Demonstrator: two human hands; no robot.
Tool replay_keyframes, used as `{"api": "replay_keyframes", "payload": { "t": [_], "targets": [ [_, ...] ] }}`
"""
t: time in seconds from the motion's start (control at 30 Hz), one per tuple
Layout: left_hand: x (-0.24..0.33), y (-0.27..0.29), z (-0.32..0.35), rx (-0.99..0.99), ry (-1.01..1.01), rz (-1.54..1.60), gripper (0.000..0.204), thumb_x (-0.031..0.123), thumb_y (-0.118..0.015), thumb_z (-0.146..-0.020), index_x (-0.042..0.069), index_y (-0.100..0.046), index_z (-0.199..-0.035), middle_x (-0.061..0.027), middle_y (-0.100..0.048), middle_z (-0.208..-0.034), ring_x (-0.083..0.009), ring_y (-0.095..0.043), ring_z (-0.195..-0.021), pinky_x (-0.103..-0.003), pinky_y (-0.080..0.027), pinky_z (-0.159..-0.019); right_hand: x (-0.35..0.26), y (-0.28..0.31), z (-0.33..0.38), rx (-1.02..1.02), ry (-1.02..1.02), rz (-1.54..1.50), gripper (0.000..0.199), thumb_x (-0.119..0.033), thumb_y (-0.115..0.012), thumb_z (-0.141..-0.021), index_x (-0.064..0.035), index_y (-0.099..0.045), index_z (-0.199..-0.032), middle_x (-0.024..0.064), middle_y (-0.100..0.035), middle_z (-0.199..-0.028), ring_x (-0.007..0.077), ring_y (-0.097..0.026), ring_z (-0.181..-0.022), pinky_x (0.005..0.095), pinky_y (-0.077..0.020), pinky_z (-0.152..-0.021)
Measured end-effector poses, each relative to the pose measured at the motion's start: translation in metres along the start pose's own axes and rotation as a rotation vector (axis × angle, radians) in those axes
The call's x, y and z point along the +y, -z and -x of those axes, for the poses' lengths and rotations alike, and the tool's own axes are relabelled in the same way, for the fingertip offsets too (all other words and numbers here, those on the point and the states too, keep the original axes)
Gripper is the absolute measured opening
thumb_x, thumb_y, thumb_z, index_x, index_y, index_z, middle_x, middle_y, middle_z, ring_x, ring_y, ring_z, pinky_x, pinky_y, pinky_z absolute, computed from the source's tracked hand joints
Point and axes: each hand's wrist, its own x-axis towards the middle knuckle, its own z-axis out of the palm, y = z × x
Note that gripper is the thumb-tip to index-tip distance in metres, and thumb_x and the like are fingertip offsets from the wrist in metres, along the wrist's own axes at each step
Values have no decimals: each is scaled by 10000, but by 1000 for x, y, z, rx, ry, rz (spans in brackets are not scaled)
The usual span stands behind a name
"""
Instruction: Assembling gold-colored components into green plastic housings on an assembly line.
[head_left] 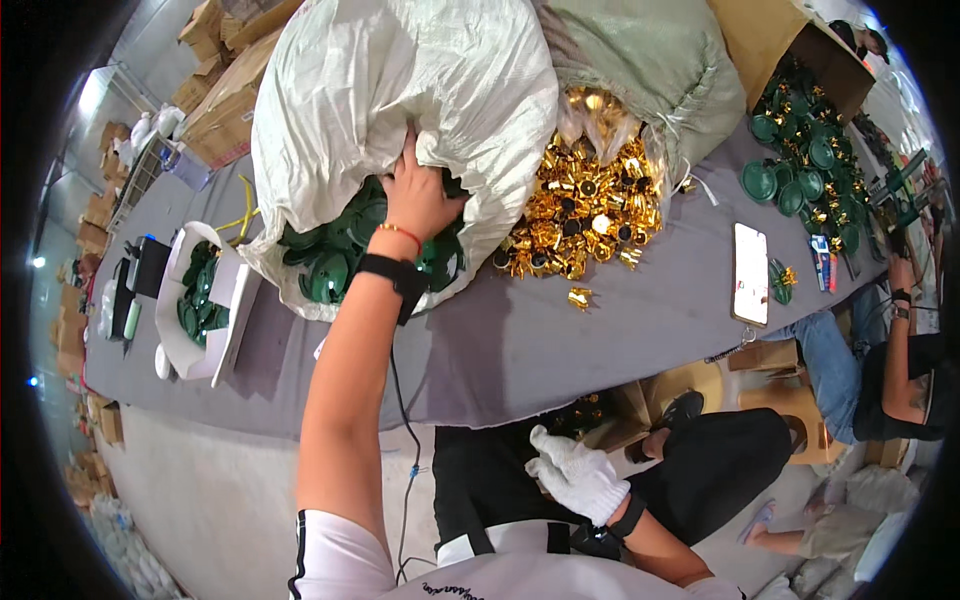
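L hand [418, 195] fingers gripping white sack [400, 90] edge; gloved R hand [578, 475] loosely curled, empty.

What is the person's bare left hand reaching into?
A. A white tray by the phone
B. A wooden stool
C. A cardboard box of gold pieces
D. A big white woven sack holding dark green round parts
D: the left hand is at the mouth of the white woven sack, right above the dark green round parts spilling from it.

One head-worn fisheye view looks steeply down from close above the counter [560, 340], edges bending outward.
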Motion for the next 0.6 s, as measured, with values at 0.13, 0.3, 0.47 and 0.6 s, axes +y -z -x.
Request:
{"api": "replay_keyframes", "payload": {
  "t": [0.13, 0.3, 0.47, 0.6],
  "targets": [
    [12, 4, -44, -389, 31, -39, 518, 281, -683, -704, 97, -634, -1186, -194, -80, -1578, -404, -420, -1286, -671, -342, -977, 11, -3, -1, 67, 97, 110, 384, -245, -600, -892, -20, -534, -1197, 186, -666, -963, 359, -652, -866, 450, -518, -702],
    [-2, -52, -24, -114, 64, -203, 128, 138, -631, -781, 63, -713, -843, -130, -668, -909, -299, -641, -943, -421, -524, -778, 5, 4, -11, 71, 149, 205, 382, -300, -553, -905, -36, -474, -1169, 190, -638, -878, 373, -636, -830, 468, -501, -675],
    [-56, -53, 8, 82, -407, -71, 357, 61, -707, -692, -7, -654, -1039, -229, -637, -1036, -418, -590, -986, -466, -491, -865, 3, 1, -16, -47, 66, 167, 385, -272, -533, -911, -7, -459, -1180, 206, -626, -894, 376, -633, -842, 474, -503, -704],
    [-24, -11, -5, -382, -335, 393, 484, 43, -704, -668, -46, -554, -1119, -269, -623, -1000, -456, -563, -1003, -471, -460, -878, 12, 2, -5, -57, 64, 137, 428, -272, -530, -916, -14, -440, -1245, 198, -619, -943, 381, -627, -837, 473, -501, -696]
  ]
}}
